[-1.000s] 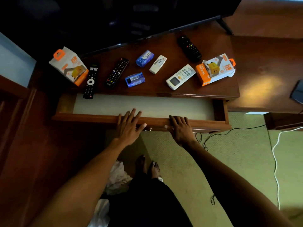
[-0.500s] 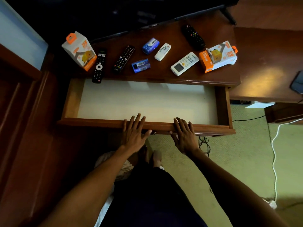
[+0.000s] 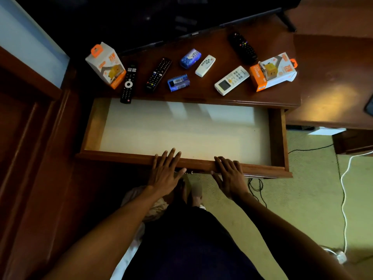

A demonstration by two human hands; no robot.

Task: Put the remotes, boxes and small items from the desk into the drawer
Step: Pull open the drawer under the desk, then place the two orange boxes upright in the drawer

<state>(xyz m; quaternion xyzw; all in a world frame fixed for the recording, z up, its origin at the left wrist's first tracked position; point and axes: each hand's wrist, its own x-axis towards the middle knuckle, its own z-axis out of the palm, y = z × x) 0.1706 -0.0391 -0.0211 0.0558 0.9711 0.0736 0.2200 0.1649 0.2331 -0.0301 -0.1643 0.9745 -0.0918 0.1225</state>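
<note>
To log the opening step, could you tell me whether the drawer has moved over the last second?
Yes. The drawer has slid out from under the desk edge toward the person, exposing far more of its pale floor.

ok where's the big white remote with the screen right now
In the head view, the big white remote lies on the desk toward the right, between the small white remote and the right-hand orange box, just behind the open drawer.

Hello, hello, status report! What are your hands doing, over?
Left hand and right hand flat on the drawer front, holding nothing. Drawer open, bare inside. Remotes and boxes on the desk. Nothing blocking.
</note>
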